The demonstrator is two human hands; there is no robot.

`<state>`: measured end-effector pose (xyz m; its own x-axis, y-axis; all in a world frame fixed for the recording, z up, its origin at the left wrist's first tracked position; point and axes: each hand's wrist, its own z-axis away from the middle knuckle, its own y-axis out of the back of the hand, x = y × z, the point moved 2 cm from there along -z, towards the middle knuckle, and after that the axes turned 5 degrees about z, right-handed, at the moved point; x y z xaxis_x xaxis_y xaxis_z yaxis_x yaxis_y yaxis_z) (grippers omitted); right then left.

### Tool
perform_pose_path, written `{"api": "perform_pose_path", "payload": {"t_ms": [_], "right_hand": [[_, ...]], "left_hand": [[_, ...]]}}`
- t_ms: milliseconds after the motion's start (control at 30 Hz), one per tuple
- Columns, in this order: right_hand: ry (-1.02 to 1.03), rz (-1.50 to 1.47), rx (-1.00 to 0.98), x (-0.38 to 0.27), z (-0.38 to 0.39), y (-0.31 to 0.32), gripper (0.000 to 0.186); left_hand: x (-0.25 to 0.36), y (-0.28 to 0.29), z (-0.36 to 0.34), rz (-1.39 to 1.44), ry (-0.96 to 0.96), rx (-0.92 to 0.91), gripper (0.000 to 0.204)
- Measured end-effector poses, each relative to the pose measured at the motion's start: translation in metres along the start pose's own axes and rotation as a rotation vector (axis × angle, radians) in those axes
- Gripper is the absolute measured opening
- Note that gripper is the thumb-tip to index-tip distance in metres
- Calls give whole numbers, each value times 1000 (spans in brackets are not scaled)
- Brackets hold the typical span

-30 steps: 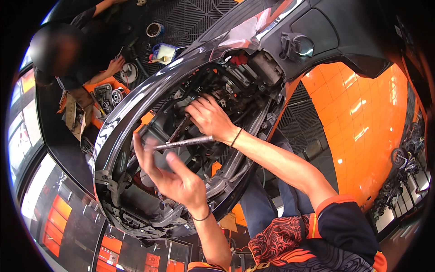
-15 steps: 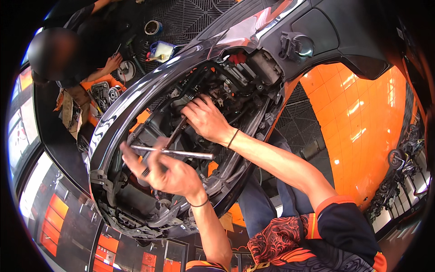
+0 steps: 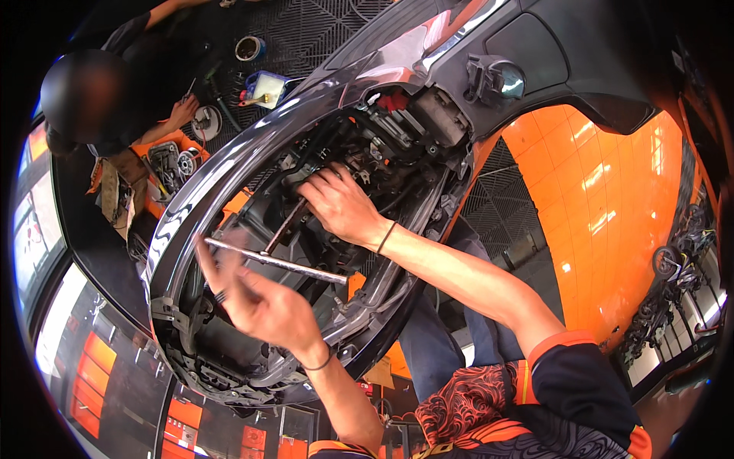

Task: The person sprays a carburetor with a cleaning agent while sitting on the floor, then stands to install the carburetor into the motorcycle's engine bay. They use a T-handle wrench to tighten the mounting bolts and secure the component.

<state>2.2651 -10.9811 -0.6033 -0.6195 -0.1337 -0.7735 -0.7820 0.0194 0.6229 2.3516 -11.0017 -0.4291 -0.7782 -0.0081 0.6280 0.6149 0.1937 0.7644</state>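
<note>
A T-handle wrench [image 3: 294, 265] reaches into the open engine bay of a dark vehicle [image 3: 321, 93]. My right hand [image 3: 342, 206] is closed round the upper part of its dark shaft, over the engine parts [image 3: 367, 149]; the tool's far end is hidden. The silvery crossbar lies slantwise, its lower right end bare. At the other end of the crossbar is my left hand [image 3: 264, 302], with its fingers stretched out and apart. Motion smears those fingertips, and whether they touch the bar cannot be made out.
Beyond the vehicle a person [image 3: 92, 99] handles a round metal part [image 3: 206, 122]. On the dark mat stand a can [image 3: 249, 49] and a tray with a brush [image 3: 267, 89]. An orange bin [image 3: 172, 164] holds metal parts. A side mirror [image 3: 495, 79] juts out at upper right.
The wrench's crossbar has turned, its right end now lower. My left hand has shifted left beside it. My right hand keeps its hold on the shaft.
</note>
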Motion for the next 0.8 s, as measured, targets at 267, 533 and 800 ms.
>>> {"api": "perform_pose_path", "payload": {"t_ms": [267,533,800], "right_hand": [[-8,7,-1,4,3,0,22],[7,-6,1,-1,-1,-1,23],[13,-4,10,-1,0,1,23]], "left_hand": [[0,-3,11,271,393,-309,48],[-14,1,9,270,337,132,58],[7,-4,13,519,438,-160,60]]}}
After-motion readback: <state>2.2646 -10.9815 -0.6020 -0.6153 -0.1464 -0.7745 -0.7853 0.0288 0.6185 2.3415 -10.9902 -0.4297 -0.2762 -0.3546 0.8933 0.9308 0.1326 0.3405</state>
